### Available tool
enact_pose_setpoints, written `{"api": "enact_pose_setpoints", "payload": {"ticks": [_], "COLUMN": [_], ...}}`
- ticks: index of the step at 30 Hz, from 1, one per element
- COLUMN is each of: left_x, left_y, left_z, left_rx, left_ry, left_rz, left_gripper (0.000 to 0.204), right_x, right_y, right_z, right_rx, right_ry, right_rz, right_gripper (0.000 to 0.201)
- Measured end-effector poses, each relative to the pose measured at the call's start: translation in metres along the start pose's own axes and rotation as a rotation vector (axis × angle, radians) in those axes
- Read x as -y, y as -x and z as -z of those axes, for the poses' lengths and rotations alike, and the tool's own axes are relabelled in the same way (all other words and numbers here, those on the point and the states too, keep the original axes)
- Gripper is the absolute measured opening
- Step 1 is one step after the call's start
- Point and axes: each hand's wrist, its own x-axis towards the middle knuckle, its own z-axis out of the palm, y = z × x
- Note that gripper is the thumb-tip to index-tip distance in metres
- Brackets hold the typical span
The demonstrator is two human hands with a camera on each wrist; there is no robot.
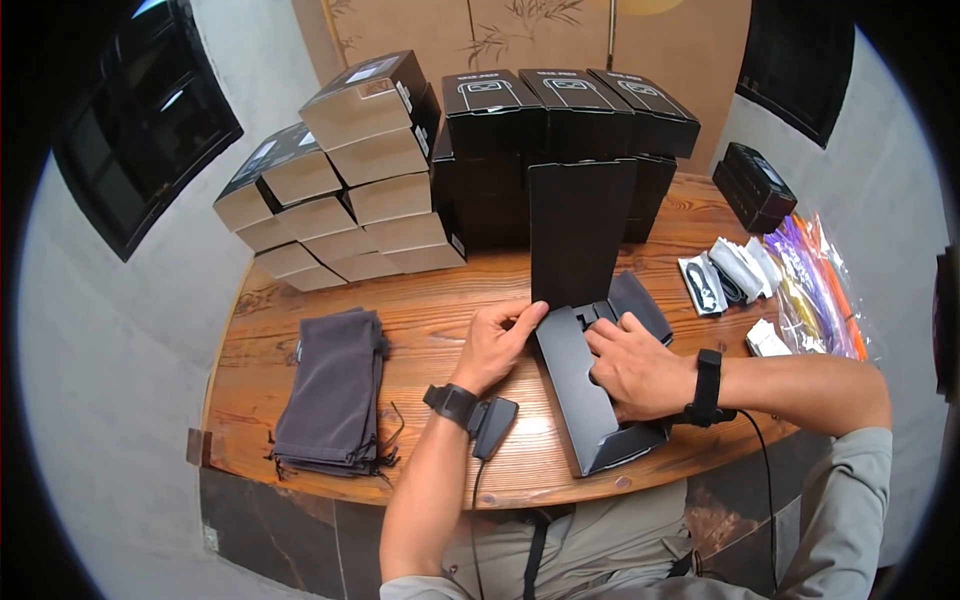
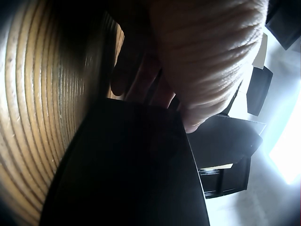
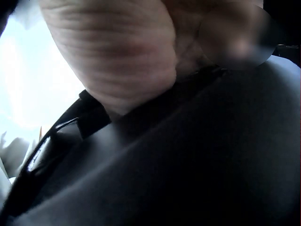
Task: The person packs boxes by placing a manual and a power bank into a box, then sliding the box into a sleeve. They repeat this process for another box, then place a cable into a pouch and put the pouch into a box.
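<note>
An open black box [image 1: 577,395] lies at the middle of the table, its long lid [image 1: 582,225] standing up at the far end. With the thumb at its upper left corner, my left hand [image 1: 497,345] grips the box's left side; the fingers come against the dark wall [image 2: 127,160] in the left wrist view. My right hand [image 1: 640,370] reaches down into the box, palm low, fingers bent and partly hidden inside; I cannot tell what they hold. A dark grey cloth piece [image 1: 640,303] lies just beyond the right hand, at the box's right edge.
Grey drawstring pouches [image 1: 335,390] are stacked at left. Boxes with tan sides [image 1: 400,200] and black boxes [image 1: 490,110] are piled behind. At right lie bagged cables [image 1: 703,285], a plastic bag of colourful strips [image 1: 815,285], small white packets [image 1: 767,338] and small black boxes [image 1: 755,185].
</note>
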Motion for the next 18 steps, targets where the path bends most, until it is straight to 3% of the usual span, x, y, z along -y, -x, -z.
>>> {"api": "enact_pose_setpoints", "payload": {"ticks": [10,18], "left_x": [-0.003,-0.003], "left_y": [0.0,0.0], "left_z": [0.001,0.003], "left_rx": [0.017,0.028], "left_ry": [0.007,-0.013], "left_rz": [0.044,0.051], "left_gripper": [0.03,0.029], "right_x": [-0.001,-0.001], "right_y": [0.0,-0.004], "right_z": [-0.008,0.003], "right_rx": [-0.111,0.03], "right_ry": [-0.025,-0.023], "right_rz": [0.001,-0.008], "right_gripper": [0.039,0.038]}}
